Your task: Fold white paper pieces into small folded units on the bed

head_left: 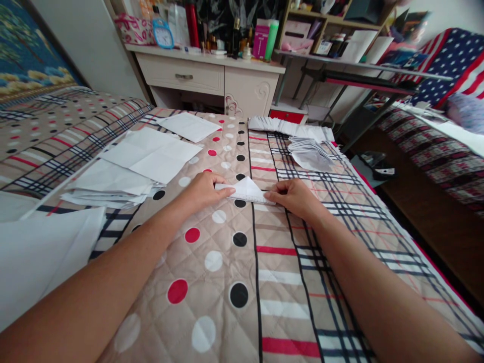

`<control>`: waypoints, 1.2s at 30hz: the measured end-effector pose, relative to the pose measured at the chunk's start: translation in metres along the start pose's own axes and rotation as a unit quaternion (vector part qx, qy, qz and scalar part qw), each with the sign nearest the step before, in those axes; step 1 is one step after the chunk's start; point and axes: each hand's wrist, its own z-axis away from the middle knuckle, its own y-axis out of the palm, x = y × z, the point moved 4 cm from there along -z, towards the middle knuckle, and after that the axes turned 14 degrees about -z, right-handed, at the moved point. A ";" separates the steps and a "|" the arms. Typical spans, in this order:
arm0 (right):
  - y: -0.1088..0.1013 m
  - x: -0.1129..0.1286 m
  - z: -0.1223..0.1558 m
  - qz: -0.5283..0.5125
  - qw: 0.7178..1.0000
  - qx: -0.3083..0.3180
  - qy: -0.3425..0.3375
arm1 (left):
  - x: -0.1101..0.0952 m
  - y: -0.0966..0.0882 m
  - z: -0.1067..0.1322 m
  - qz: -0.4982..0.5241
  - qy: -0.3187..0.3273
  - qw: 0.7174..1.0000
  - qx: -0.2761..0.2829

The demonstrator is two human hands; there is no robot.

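A small folded piece of white paper (pixel 247 189) lies low over the bedspread, held at both ends. It has a long flat strip along the near side and a triangular peak pointing away from me. My left hand (pixel 206 189) pinches its left end between thumb and fingers. At the right end, my right hand (pixel 291 195) grips the strip the same way, thumb and fingertips closed on it. Faint printed marks run along the strip, too small to read.
Stacks of white paper sheets (pixel 151 151) lie on the left of the quilted bedspread (pixel 215 312). Folded paper pieces (pixel 310 154) and a long row of them (pixel 287 126) sit at the far right. Beyond stands a white dresser (pixel 181 75) with a blue clock (pixel 163 34).
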 end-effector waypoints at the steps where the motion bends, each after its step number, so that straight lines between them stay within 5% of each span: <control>1: 0.000 0.000 0.000 0.001 1.000 -0.001 0.000 | 0.001 0.000 0.000 0.004 -0.003 1.000 -0.001; 12: 0.002 0.001 0.001 0.010 1.000 -0.007 0.017 | 0.008 -0.013 0.000 0.092 -0.036 0.993 0.060; 36: 0.002 0.002 0.001 0.014 1.000 -0.023 -0.004 | 0.015 -0.007 0.000 0.093 -0.054 0.994 0.034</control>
